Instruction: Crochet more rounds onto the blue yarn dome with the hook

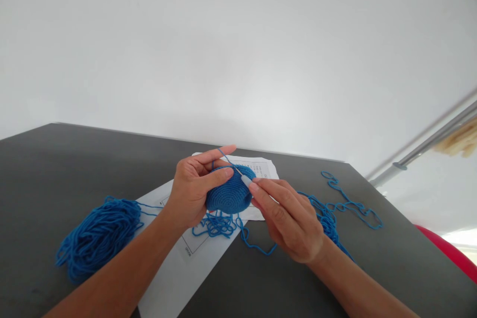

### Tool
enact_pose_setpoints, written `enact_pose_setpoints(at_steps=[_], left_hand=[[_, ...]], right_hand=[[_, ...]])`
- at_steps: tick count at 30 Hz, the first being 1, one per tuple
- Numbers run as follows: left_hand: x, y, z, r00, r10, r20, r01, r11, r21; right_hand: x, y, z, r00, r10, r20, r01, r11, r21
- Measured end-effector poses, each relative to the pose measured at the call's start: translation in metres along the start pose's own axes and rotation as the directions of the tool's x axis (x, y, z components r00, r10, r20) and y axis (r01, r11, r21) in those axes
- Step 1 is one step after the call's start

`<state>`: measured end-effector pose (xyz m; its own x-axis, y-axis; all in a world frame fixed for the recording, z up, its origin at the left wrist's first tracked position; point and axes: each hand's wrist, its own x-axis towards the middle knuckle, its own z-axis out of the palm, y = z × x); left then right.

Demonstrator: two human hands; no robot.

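Observation:
A round blue crochet piece (229, 196) is held up over the table in the middle of the view. My left hand (194, 184) pinches its upper edge between thumb and fingers, with a strand of blue yarn running over the raised index finger. In my right hand (294, 218) is a crochet hook (246, 181) with a light grey handle, gripped like a pencil. Its metal tip meets the upper edge of the piece beside my left thumb. Loose blue yarn (218, 225) lies in loops below the piece.
A big skein of blue yarn (102, 236) lies on the dark grey table (112, 154) at left. Printed paper sheets (201, 268) lie under my hands. More tangled yarn (328, 223) spreads at right. Beyond the table's right edge are a metal pole (421, 154) and a red curved object (447, 251).

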<state>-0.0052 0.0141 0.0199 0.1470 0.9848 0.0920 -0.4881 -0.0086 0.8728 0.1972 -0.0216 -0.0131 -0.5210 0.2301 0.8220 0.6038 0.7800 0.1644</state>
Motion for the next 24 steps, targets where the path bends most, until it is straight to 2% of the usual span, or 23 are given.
enact_pose_setpoints(at_steps=[11, 19, 24], left_hand=[[0.005, -0.001, -0.005, 0.992, 0.072, -0.100, -0.055, 0.985, 0.165], [0.009, 0.001, -0.011, 0.993, 0.098, -0.060, -0.068, 0.924, 0.376], [0.011, 0.007, -0.013, 0.989, 0.144, 0.021, -0.134, 0.846, 0.517]], right_hand=[[0.000, 0.003, -0.004, 0.996, -0.008, 0.093, 0.006, 1.000, 0.018], [0.006, 0.008, -0.012, 0.986, -0.064, 0.154, 0.068, 0.997, -0.023], [0.011, 0.010, -0.019, 0.979, -0.085, 0.188, 0.088, 0.996, -0.010]])
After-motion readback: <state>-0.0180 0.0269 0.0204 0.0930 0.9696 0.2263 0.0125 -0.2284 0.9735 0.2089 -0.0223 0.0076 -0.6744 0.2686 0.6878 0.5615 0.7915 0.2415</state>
